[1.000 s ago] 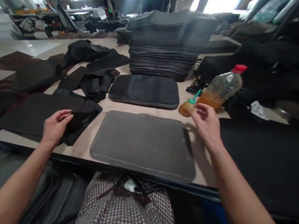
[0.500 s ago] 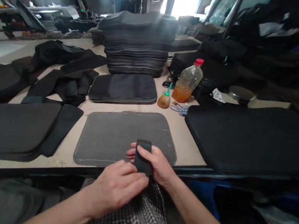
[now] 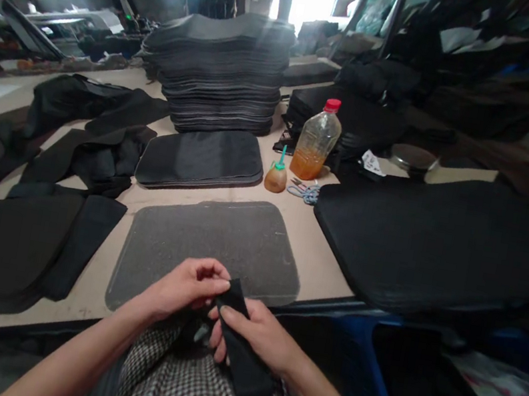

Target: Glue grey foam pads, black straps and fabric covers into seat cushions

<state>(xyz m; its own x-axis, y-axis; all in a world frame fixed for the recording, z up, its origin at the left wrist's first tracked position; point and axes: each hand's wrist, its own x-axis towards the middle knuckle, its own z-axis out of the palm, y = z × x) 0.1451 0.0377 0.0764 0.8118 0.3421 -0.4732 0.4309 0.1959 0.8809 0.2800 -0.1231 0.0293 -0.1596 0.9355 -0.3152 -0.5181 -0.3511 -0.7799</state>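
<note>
A narrow strip of black fabric (image 3: 244, 363) slants over my checked apron, just in front of the table edge. My left hand (image 3: 191, 287) pinches its upper end between thumb and fingers. Lower down, my right hand (image 3: 256, 335) is wrapped round the strip, thumb on top and fingers beneath. Beyond both hands lies a flat dark grey panel (image 3: 212, 236) with rounded corners; my left hand covers part of its near edge.
A tall stack of black panels (image 3: 219, 75) stands at the back, with a lower pile (image 3: 202, 160) before it. A red-capped bottle (image 3: 317, 142), an oil can (image 3: 277, 176) and blue cord (image 3: 308, 193) sit right of them. Black panels (image 3: 440, 241) fill the right; fabric pieces (image 3: 84, 242) lie left.
My left hand has risen from below to the strip's top end. My right hand has moved lower, and the strip now tilts with more length showing. The whole view has shifted slightly.
</note>
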